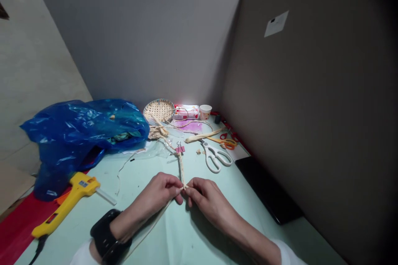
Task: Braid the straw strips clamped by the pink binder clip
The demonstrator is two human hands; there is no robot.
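Observation:
A pale braided cord (pixel 181 168) runs from a pink binder clip (pixel 180 149) toward me, down to my two hands. Its strands cross at the near end, between my fingertips. My left hand (pixel 164 189), with a black watch on the wrist, pinches one strand from the left. On the other side my right hand (pixel 202 192) pinches the strands with thumb and forefinger. A long loose strand (pixel 152 227) trails from beneath my left hand toward the table's near edge. How many strands each hand holds is hidden by the fingers.
A yellow glue gun (pixel 66 205) and a blue plastic bag (pixel 83 128) lie at left. White scissors (pixel 214 157), orange scissors (pixel 228 143) and a dark flat device (pixel 267 190) are at right. Behind stand a woven basket (pixel 159 110) and a paper cup (pixel 205 112).

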